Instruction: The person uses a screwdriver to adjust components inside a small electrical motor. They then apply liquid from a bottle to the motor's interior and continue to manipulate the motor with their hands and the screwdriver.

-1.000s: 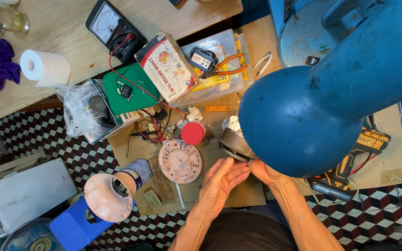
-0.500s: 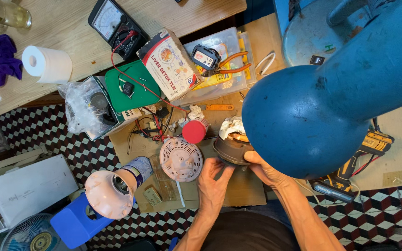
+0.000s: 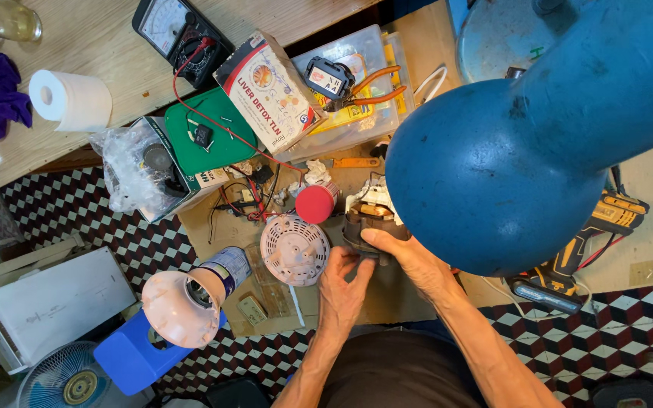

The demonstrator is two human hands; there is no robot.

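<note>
A dark motor part (image 3: 368, 224) is clamped between the right hand (image 3: 410, 261) and the left hand (image 3: 341, 291), just right of the round white vented cover (image 3: 294, 249).

Small dark motor part (image 3: 368, 227), brownish-black with a pale winding block on its top end, sits on the cardboard sheet, partly hidden under the big blue dome. Just right of the white round vented cover, touching both hands.
</note>
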